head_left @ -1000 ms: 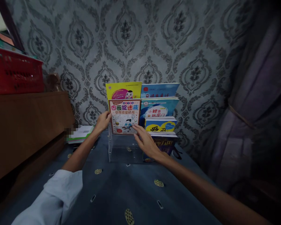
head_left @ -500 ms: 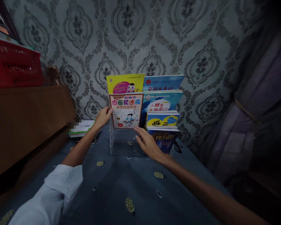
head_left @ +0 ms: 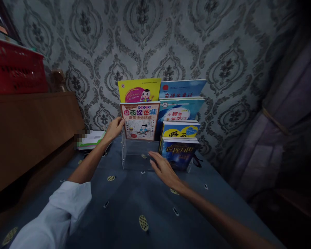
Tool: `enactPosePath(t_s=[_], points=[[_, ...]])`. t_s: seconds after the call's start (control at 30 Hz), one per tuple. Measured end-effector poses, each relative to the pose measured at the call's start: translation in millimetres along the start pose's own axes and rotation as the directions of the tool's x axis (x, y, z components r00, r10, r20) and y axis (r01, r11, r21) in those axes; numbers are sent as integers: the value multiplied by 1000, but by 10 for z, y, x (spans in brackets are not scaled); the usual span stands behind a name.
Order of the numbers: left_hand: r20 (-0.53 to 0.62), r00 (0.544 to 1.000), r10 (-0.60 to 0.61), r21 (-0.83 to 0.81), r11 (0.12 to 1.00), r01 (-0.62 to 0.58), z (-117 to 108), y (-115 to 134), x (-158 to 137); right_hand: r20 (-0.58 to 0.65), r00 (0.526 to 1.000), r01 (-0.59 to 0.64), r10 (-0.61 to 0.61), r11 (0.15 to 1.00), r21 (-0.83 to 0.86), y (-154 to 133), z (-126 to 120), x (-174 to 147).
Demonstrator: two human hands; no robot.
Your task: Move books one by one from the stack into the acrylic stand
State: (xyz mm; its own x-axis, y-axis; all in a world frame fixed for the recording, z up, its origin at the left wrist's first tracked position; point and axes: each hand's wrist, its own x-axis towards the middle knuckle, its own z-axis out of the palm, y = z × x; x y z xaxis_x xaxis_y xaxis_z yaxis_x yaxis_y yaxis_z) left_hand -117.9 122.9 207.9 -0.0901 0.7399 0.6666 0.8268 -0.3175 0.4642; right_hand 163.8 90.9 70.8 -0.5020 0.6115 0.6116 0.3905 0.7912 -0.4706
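A brown-bordered picture book (head_left: 141, 124) with a seated figure on its cover stands in a clear acrylic book stand (head_left: 134, 157). At that book's left edge is my left hand (head_left: 114, 128), its fingers closed together there; its thumb is mostly hidden. My right hand (head_left: 164, 170) hovers in front of the stand's lower tier, fingers stretched out and holding nothing. Behind the picture book rises a yellow book (head_left: 138, 88). The right column has a blue book (head_left: 182, 88), a light-blue fish story book (head_left: 180, 110), a yellow-and-blue book (head_left: 180, 130) and a dark blue book (head_left: 180, 155).
Left of the stand lies a pile of books and papers (head_left: 93, 137), partly pixelated. A brown wooden cabinet (head_left: 33, 128) carries a red basket (head_left: 18, 65). Patterned dark cloth (head_left: 124, 214) covers the surface. A tied curtain (head_left: 272, 138) hangs at right, with patterned wallpaper (head_left: 142, 41) behind.
My right hand has dropped away from the picture book's lower right corner to the front of the lower tier. My left hand stays at the book's left edge.
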Motion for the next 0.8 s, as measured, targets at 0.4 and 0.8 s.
enactPosePath(t_s=[0.4,0.8], points=[[-43,995,-90,158,983,95,99,38,198,4,1000,-30,30,999,22,65,112,-151],[-32,996,-87,150,985,90,24,84,129,15,997,-73,72,996,51,70,206,-300]])
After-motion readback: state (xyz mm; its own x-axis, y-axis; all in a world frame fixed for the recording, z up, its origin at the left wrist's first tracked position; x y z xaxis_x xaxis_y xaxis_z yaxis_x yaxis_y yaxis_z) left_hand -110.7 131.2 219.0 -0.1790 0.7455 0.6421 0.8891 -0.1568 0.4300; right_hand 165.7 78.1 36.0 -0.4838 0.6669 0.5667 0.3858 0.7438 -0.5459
